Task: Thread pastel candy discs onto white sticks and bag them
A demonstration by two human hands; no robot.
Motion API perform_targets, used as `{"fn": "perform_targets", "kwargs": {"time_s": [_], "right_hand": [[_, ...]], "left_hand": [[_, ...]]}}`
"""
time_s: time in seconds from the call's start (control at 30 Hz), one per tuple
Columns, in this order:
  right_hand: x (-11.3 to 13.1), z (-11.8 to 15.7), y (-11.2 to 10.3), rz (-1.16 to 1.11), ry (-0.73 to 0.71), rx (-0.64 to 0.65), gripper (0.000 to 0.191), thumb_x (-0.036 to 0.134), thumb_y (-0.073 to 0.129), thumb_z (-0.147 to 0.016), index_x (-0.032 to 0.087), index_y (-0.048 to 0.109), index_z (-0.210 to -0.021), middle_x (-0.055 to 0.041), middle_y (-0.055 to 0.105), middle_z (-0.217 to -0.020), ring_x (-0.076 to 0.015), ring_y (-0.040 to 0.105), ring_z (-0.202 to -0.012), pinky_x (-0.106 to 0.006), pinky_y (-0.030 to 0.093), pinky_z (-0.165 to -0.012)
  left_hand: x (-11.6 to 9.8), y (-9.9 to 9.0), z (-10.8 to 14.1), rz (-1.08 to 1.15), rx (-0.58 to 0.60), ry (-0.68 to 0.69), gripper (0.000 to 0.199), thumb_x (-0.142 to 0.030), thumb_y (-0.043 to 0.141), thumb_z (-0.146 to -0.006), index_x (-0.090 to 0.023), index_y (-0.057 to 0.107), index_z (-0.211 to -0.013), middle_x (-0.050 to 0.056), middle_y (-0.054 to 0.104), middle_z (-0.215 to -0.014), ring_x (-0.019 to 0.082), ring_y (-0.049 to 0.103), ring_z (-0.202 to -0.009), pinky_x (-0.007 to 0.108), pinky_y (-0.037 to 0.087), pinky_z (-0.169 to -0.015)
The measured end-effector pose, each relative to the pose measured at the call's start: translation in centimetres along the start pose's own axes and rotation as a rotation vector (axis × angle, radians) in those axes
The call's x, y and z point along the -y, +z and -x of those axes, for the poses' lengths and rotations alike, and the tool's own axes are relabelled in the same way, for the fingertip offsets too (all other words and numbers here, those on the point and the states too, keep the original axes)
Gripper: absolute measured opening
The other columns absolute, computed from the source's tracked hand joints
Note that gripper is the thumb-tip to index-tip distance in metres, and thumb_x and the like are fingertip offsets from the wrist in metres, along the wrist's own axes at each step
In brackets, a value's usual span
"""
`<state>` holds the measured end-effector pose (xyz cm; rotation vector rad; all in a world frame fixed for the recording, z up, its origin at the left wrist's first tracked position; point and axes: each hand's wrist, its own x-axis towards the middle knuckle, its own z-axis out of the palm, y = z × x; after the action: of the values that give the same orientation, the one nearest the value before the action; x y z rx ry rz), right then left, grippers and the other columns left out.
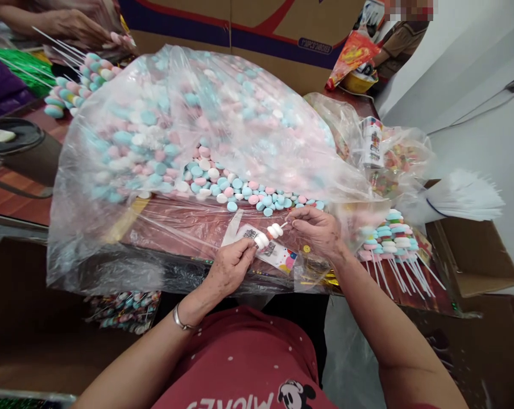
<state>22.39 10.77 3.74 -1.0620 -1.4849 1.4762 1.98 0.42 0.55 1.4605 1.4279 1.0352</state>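
Between my hands is a marshmallow skewer (275, 230), a short row of white pieces with a reddish one among them on a thin white stick. My left hand (233, 266) is closed around its lower left end, which the fingers hide. At the upper right end, the thumb and fingers of my right hand (316, 228) pinch together at the bare stick tip. Just beyond my hands, loose pink, blue and white marshmallows (237, 184) spill from a large clear plastic bag (124, 108). A printed card (278, 257) with a QR code lies beneath the skewer.
Finished skewers (393, 233) lie piled at the right, beside a bundle of white sticks (465, 196) and an open cardboard box (474, 255). A dark mug (27, 153) stands left. Another person's hand (80, 28) works at top left near more skewers (97, 71).
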Motion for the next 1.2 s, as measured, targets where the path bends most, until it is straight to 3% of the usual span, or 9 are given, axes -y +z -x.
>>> {"fn": "perform_targets", "kwargs": {"time_s": [0.23,0.37,0.47,0.73,1.03,1.13,1.2], "right_hand": [[0.6,0.1,0.3,0.242,-0.2,0.026,0.012,0.021,0.066,-0.077,0.023,0.075,-0.085,0.0002,0.075,-0.086,-0.0141,0.067,-0.082,-0.029,0.053,-0.079],[0.8,0.5,0.8,0.34,-0.264,0.008,0.018,0.023,0.065,-0.08,0.022,0.073,-0.096,-0.0007,0.074,-0.086,-0.0139,0.066,-0.078,-0.028,0.053,-0.074],[0.5,0.5,1.0,0.355,-0.294,0.042,0.014,0.025,0.067,-0.081,0.021,0.073,-0.092,-0.002,0.073,-0.086,-0.0144,0.065,-0.078,-0.028,0.051,-0.074],[-0.3,0.7,1.3,0.066,-0.185,0.192,0.014,0.031,0.078,-0.076,0.021,0.075,-0.087,-0.0009,0.068,-0.082,-0.0127,0.061,-0.076,-0.026,0.047,-0.07],[0.3,0.9,2.1,0.091,-0.114,0.25,0.02,0.036,0.079,-0.073,0.019,0.074,-0.08,-0.001,0.067,-0.078,-0.0127,0.06,-0.073,-0.026,0.047,-0.068],[0.9,0.5,1.6,0.064,-0.012,0.306,0.028,0.04,0.077,-0.074,0.018,0.073,-0.092,-0.0014,0.069,-0.08,-0.0128,0.061,-0.07,-0.025,0.048,-0.064],[1.5,-0.5,1.4,0.104,0.003,0.253,0.038,0.044,0.07,-0.08,0.019,0.07,-0.108,-0.002,0.071,-0.085,-0.0135,0.063,-0.07,-0.025,0.048,-0.062]], "left_hand": [[-0.1,0.1,-0.1,-0.013,-0.001,0.004,0.025,-0.034,0.044,-0.088,-0.019,0.054,-0.071,-0.004,0.047,-0.058,0.012,0.044,-0.056,0.024,0.033,-0.056],[0.0,0.0,-0.1,-0.009,-0.003,0.012,0.025,-0.034,0.045,-0.089,-0.019,0.054,-0.071,-0.004,0.048,-0.058,0.012,0.044,-0.056,0.023,0.033,-0.056],[0.2,0.0,0.0,0.016,0.008,0.017,0.024,-0.033,0.045,-0.089,-0.019,0.055,-0.072,-0.004,0.048,-0.059,0.012,0.044,-0.057,0.023,0.034,-0.056],[0.4,-0.1,-0.1,0.062,0.009,0.072,0.023,-0.031,0.045,-0.089,-0.018,0.058,-0.074,-0.004,0.05,-0.06,0.011,0.045,-0.057,0.022,0.035,-0.056],[0.4,-0.4,0.0,0.066,0.01,0.079,0.025,-0.03,0.046,-0.087,-0.019,0.054,-0.067,-0.004,0.05,-0.059,0.011,0.045,-0.055,0.023,0.034,-0.055],[0.2,-0.4,0.0,0.093,-0.007,0.047,0.027,-0.032,0.046,-0.088,-0.019,0.052,-0.064,-0.004,0.049,-0.057,0.011,0.044,-0.055,0.023,0.034,-0.055],[0.2,-0.3,0.1,0.126,-0.036,0.01,0.029,-0.033,0.047,-0.088,-0.019,0.052,-0.064,-0.004,0.048,-0.056,0.011,0.042,-0.054,0.023,0.033,-0.054]]}}
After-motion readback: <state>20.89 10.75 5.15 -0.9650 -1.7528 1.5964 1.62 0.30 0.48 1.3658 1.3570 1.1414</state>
